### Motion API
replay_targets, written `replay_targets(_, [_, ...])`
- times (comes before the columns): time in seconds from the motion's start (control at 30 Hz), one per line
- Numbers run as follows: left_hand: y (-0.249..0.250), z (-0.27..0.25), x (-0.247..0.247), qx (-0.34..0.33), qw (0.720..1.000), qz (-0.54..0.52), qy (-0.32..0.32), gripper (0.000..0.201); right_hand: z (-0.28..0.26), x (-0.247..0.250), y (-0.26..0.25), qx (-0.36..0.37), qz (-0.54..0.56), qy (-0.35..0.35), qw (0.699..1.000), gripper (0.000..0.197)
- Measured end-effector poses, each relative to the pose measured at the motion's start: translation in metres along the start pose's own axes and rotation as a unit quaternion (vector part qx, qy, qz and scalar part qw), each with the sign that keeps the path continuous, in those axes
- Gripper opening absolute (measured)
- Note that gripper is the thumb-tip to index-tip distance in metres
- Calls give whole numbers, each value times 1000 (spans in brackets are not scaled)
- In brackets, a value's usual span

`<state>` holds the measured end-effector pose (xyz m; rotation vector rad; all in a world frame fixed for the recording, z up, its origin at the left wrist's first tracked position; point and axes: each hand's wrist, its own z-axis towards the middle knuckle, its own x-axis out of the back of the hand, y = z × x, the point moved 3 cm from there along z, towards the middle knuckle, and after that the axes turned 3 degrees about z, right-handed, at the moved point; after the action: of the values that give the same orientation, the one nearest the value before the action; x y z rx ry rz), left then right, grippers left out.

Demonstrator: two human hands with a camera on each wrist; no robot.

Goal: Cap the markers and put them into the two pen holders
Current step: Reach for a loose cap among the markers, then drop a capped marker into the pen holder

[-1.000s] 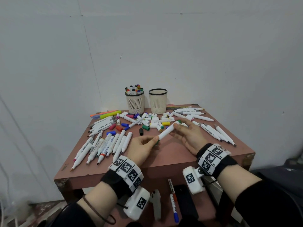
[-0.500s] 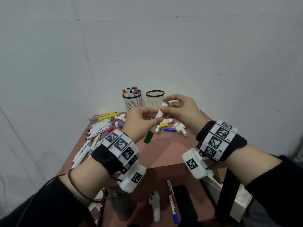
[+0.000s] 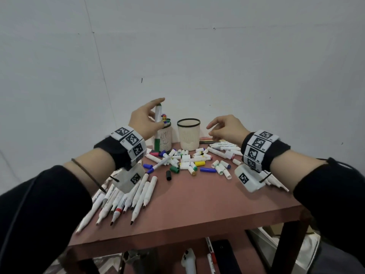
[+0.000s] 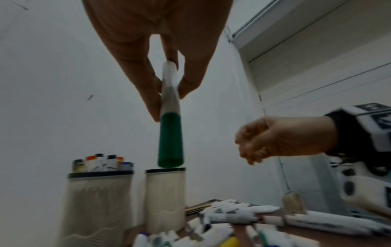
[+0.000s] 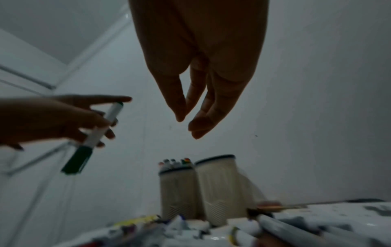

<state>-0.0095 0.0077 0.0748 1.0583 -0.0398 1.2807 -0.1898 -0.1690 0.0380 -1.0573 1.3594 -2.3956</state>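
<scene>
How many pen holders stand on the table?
2. The left pen holder, already holding markers, is partly behind the left hand; the right pen holder stands beside it, apparently empty.

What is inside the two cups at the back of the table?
The left pen holder has capped markers standing in it; only their coloured tops show, the rest is hidden by the wall. The right pen holder shows nothing above its rim; its inside cannot be seen.

Green-capped white marker point(image 3: 158, 126) hangs upright, cap down, before the two cream holders point(image 3: 188, 135).
</scene>
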Motion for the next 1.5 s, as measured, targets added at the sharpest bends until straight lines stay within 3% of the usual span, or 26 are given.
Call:
replay_targets(0.17, [-25, 41, 12, 11, 997, 45, 63, 58, 32, -5, 28, -25, -177, -54, 982, 20])
replay_targets(0.37, [-55, 80, 16, 56, 990, 15, 126, 48, 61, -21, 48, -41, -387, -208, 897, 29])
replay_targets(0.53, [-75, 102, 12, 81, 981, -15, 175, 43, 78, -30, 55, -69, -469, -263, 840, 45])
replay_targets(0.67, [-91, 112, 6, 112, 975, -46, 187, 41, 86, -36, 62, -85, -484, -308, 814, 42])
replay_targets(0.9, [-106, 116, -7, 93, 980, -36, 172, 45, 93, -40, 71, -96, -453, -336, 820, 43])
replay_targets(1.03, [-103, 116, -14, 58, 984, -19, 166, 45, 97, -40, 74, -76, -458, -319, 826, 37])
replay_targets(1.13, [-100, 116, -23, 30, 991, 6, 131, 46, 98, -40, 78, -85, -451, -310, 833, 35])
replay_targets(1.27, [-105, 116, -40, 38, 996, 41, 74, 42, 96, -41, 76, -87, -447, -308, 835, 48])
replay_targets(1.33, [-111, 114, -46, 49, 995, 46, 68, 38, 98, -41, 72, -88, -419, -301, 852, 52])
replay_targets(1.5, [-120, 111, -50, 79, 992, 48, 81, 26, 102, -30, 65, -92, -279, -236, 926, 51])
